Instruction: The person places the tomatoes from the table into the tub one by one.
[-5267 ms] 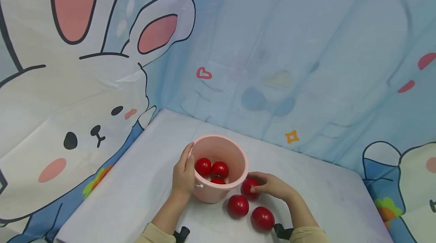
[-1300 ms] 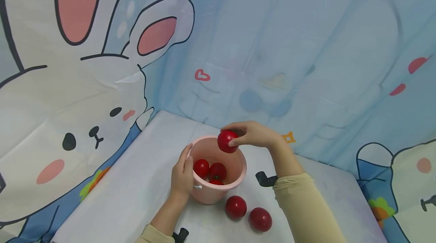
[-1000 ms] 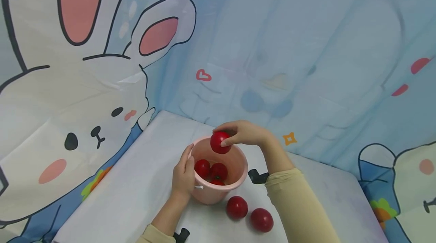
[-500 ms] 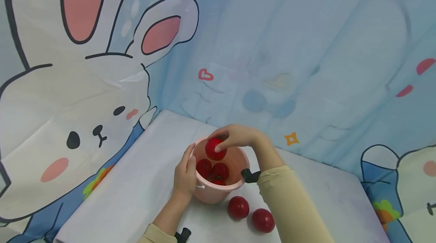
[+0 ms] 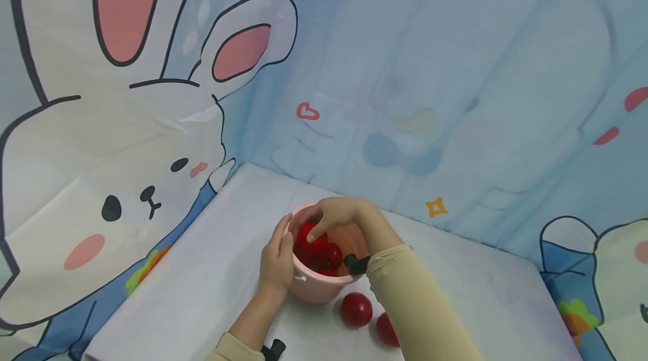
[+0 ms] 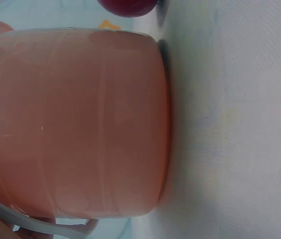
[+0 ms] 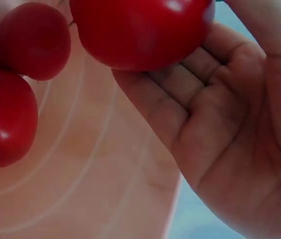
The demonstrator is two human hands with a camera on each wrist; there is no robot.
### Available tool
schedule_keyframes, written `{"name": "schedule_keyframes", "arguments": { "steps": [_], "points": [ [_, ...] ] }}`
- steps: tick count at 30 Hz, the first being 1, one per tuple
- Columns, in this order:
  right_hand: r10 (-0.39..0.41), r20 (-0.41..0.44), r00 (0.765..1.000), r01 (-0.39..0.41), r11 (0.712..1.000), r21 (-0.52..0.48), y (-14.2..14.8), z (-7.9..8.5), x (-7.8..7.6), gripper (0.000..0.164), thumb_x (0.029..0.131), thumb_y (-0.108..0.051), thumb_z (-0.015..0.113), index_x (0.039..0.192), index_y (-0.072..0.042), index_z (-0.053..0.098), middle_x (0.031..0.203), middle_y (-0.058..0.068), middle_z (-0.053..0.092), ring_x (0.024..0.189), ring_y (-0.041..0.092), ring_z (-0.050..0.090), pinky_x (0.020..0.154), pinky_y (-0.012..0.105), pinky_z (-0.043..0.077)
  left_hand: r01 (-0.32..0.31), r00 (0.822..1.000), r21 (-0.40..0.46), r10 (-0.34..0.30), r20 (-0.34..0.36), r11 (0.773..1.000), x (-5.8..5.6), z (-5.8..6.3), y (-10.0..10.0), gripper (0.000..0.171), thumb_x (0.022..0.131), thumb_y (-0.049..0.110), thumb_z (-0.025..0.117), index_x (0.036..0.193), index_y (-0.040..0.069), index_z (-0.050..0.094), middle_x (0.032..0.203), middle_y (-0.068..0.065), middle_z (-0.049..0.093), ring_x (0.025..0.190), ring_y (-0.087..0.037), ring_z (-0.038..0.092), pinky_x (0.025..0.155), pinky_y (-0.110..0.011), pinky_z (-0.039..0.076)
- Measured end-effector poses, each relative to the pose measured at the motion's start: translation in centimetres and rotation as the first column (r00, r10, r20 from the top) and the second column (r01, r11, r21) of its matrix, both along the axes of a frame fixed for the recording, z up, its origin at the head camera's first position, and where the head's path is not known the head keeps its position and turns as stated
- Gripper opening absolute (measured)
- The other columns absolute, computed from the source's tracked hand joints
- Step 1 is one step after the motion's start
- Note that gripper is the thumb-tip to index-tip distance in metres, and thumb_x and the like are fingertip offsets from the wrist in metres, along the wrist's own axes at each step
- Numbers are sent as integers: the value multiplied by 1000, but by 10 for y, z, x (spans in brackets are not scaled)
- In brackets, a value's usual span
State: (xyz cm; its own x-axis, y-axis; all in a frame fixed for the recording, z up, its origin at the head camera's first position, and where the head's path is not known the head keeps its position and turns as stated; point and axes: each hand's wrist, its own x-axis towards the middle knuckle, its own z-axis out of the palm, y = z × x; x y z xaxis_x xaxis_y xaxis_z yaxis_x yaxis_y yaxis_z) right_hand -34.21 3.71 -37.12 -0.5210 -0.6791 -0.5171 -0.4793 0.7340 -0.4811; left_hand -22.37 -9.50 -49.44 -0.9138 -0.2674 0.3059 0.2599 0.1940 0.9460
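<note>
A pink bucket (image 5: 316, 292) stands upright on the white table. My left hand (image 5: 275, 262) holds it by its left side, fingertips up at the rim. Inside the bucket, my right hand (image 5: 340, 213) grips a red tomato (image 7: 140, 30) between thumb and fingers. Other tomatoes (image 5: 331, 254) lie below it on the bucket's bottom, partly hidden by the held one. Two more, a nearer tomato (image 5: 356, 310) and one half covered by the right sleeve (image 5: 387, 328), sit on the table in front of the bucket. A grey handle (image 6: 36, 224) hangs along the bucket's side in the left wrist view.
Behind the table (image 5: 471, 276) hangs a blue cloth (image 5: 455, 68) printed with cartoon rabbits. Black camera mounts stick out at both wrists, the right mount (image 5: 356, 264) overlapping the bucket's rim in the head view.
My right hand picked up a tomato from the table beside the bucket, carried it over the rim and lowered it inside, toward the left wall. My left hand keeps its hold.
</note>
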Motion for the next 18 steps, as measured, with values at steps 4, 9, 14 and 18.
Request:
{"name": "schedule_keyframes", "arguments": {
  "steps": [4, 9, 14, 18],
  "points": [
    [55, 13, 998, -55, 998, 3, -6, -4, 1, 43, 75, -38, 72, 115, -40, 59, 114, -12, 58, 108, 14, 51, 83, 37, 54, -2, 1000, -2, 2, -5, 1000, 1, 0, 0, 41, 98, 29, 37, 137, 40, 36, 139, 21, 41, 129, -8, 42, 95, -42, 46],
    [107, 29, 994, -107, 994, 9, -11, -7, 3, 41, 77, -30, 72, 114, -40, 59, 121, -11, 55, 110, 13, 49, 79, 29, 54, 15, 1000, 22, -15, 9, 1000, 3, 0, 0, 39, 98, 34, 34, 137, 40, 36, 139, 18, 43, 125, -11, 47, 84, -39, 53],
    [96, 54, 994, -94, 995, -28, -12, -10, 3, 36, 81, -26, 69, 114, -36, 59, 115, -7, 60, 102, 14, 56, 82, 34, 54, 18, 1000, 13, -18, 8, 1000, 3, 1, 0, 40, 98, 34, 34, 138, 40, 35, 140, 19, 41, 129, -11, 42, 92, -40, 49],
    [115, 58, 992, -112, 992, -56, -11, -11, 3, 33, 84, -25, 65, 115, -34, 58, 114, -4, 63, 100, 12, 59, 89, 40, 52, 15, 1000, 2, -15, 0, 1000, 2, 1, 0, 41, 98, 32, 36, 138, 40, 34, 140, 20, 40, 131, -10, 40, 97, -41, 44]
  ]
}}
